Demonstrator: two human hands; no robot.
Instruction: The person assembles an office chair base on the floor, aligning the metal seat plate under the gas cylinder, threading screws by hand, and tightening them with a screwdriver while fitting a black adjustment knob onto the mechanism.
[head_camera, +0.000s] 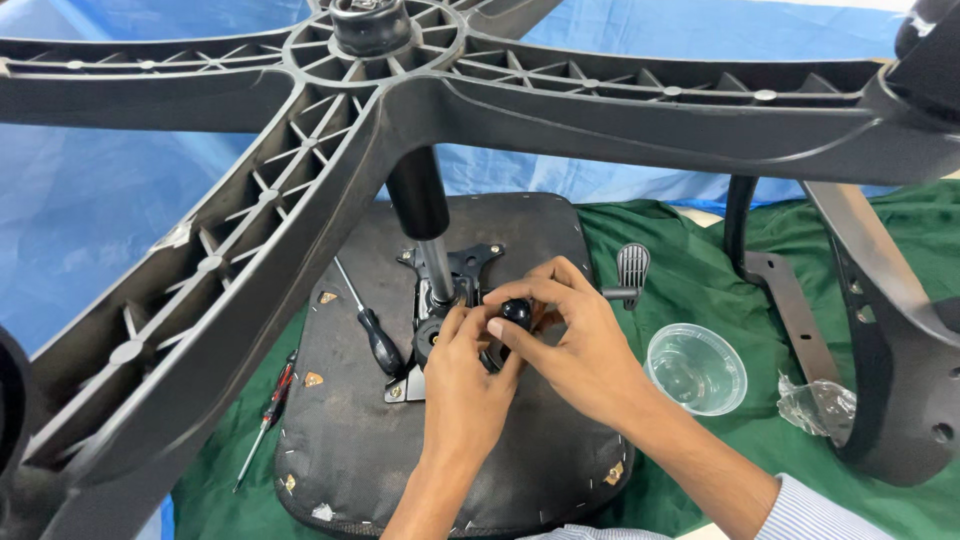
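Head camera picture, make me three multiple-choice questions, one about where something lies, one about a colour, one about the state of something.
1. Where does the black-handled screwdriver lie?
A. On the upturned seat underside
B. In the clear cup
C. On the blue sheet

2. What colour is the cloth under the seat?
A. Red
B. Green
C. White

3. What is in the clear plastic cup?
A. Screws
B. A screwdriver
C. Nothing visible

Answers: 1 A, it rests on the dark seat panel beside the metal mechanism. 2 B, green fabric shows around the seat. 3 C, the cup looks empty.
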